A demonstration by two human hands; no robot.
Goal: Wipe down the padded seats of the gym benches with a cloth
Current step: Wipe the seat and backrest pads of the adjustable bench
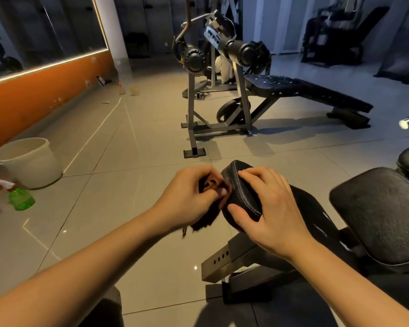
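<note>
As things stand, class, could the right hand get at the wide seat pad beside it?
Probably yes. The right hand holds the small end pad, and the wide seat pad lies just to its right with nothing between them; it need only let go. The left hand grips the cloth.

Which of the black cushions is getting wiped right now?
The small rounded pad between both hands: the right hand holds it, the left hand presses a dark cloth against it. The bigger seat pad beside it is untouched.

Grey tiled floor [128,161]. White bucket [27,161] stands on it. Green spray bottle [20,198] just beside bucket. Sit-up bench [305,95] and padded bench [376,213] well right of bucket.
</note>
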